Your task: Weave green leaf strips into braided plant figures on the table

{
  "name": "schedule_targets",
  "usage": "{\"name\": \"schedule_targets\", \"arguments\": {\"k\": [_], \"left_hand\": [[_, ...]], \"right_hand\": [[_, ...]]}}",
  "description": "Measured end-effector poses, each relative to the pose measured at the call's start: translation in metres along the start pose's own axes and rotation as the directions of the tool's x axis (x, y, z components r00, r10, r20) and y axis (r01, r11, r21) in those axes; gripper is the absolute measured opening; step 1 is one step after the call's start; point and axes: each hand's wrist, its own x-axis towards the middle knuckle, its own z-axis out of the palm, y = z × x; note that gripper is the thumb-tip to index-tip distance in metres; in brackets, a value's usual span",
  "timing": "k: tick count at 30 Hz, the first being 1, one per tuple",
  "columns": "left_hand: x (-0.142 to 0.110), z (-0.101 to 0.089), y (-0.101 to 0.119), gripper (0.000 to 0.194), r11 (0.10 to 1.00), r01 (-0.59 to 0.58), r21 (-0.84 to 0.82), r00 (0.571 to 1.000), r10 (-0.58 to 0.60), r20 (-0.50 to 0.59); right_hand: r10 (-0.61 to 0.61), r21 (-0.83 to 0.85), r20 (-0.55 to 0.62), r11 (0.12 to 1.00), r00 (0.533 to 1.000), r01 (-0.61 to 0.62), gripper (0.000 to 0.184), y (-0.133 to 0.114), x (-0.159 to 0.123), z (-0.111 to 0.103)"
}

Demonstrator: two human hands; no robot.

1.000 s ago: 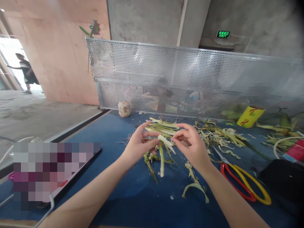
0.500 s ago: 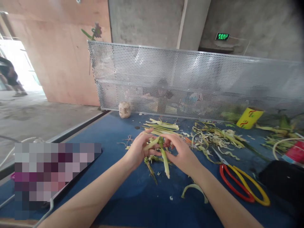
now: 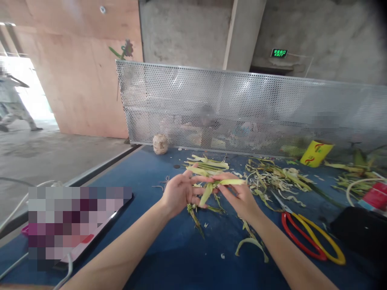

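Note:
My left hand and my right hand meet above the blue table, both pinching a pale green leaf strip. The strip lies bent between the fingertips, one end pointing right and the other hanging down toward my left palm. Under my hands lie a dark green stalk and loose trimmings. A bundle of cut strips lies just beyond my fingers.
Red and yellow scissors lie to the right. Leaf scraps spread across the table's far side. A perforated metal screen stands at the back, with a twine ball and yellow cup near it. A blurred flat object lies left.
The strip hung down from my hands; it is folded and stretched sideways between both hands now. The view tilted slightly downward. The person in the doorway at left moved.

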Motion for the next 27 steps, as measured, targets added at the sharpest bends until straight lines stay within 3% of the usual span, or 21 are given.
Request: {"name": "schedule_targets", "arguments": {"k": [4, 9, 12, 15, 17, 19, 22, 27], "left_hand": [[0.001, 0.006, -0.004, 0.074, 0.983, -0.089, 0.164, 0.991, 0.104, -0.089], [0.001, 0.009, -0.004, 0.075, 0.954, -0.149, 0.260, 0.961, 0.202, -0.191], [0.002, 0.009, -0.006, 0.092, 0.953, -0.163, 0.256, 0.926, 0.237, -0.294], [0.005, 0.008, -0.011, 0.104, 0.956, -0.136, 0.259, 0.896, 0.230, -0.380], [0.007, 0.007, -0.014, 0.103, 0.954, -0.143, 0.264, 0.878, 0.245, -0.411], [0.007, 0.007, -0.016, 0.101, 0.951, -0.165, 0.261, 0.864, 0.267, -0.428], [0.006, 0.007, -0.017, 0.099, 0.955, -0.184, 0.231, 0.857, 0.271, -0.438], [0.006, 0.011, -0.021, 0.094, 0.945, -0.224, 0.238, 0.870, 0.304, -0.388]], "right_hand": [[-0.018, 0.017, -0.016, 1.000, 1.000, 0.019, 0.022, 0.005, -0.002, 0.001], [-0.069, 0.012, 0.070, 0.998, 0.995, 0.068, 0.035, 0.010, -0.004, 0.002], [-0.143, -0.116, -0.026, 0.983, 0.989, 0.139, 0.033, 0.007, -0.004, -0.005], [-0.316, -0.288, -0.097, 0.917, 0.944, 0.277, 0.029, -0.003, -0.005, -0.013], [-0.453, -0.383, -0.012, 0.825, 0.891, 0.414, 0.024, -0.011, -0.006, -0.012], [-0.488, -0.480, 0.092, 0.742, 0.868, 0.468, 0.023, -0.017, -0.007, -0.004], [-0.417, -0.612, 0.144, 0.675, 0.897, 0.412, 0.023, -0.018, -0.007, 0.013], [-0.246, -0.691, 0.017, 0.698, 0.969, 0.189, 0.024, -0.010, -0.008, 0.029]]}}
